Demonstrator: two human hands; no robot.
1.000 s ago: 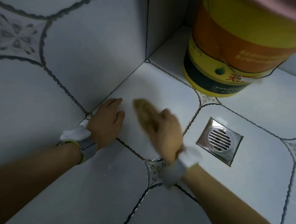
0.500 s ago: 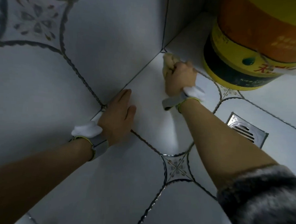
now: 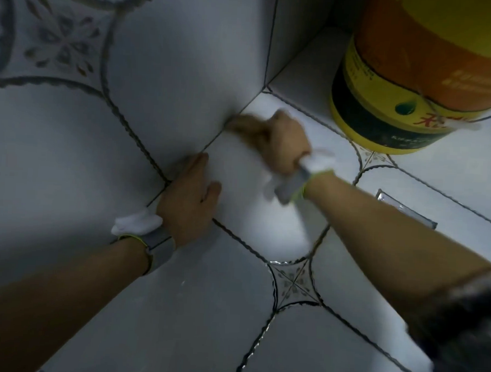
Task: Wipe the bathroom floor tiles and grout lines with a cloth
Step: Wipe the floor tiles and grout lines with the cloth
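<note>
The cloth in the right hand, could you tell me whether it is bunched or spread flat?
Bunched: the cloth juts as a blurred wad from the gripping right hand.

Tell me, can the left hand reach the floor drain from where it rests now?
Probably not directly: the left hand lies flat on the tile, and the right forearm crosses between it and the floor drain.

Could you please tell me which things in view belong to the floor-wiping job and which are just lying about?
In use:
- blurred tan cloth, gripped by the right hand, at the wall-floor joint
- left hand, flat on the floor
- white floor tile with dark grout lines

Lying about:
- yellow and orange plastic bucket
- shiny metal floor drain, partly hidden
</note>
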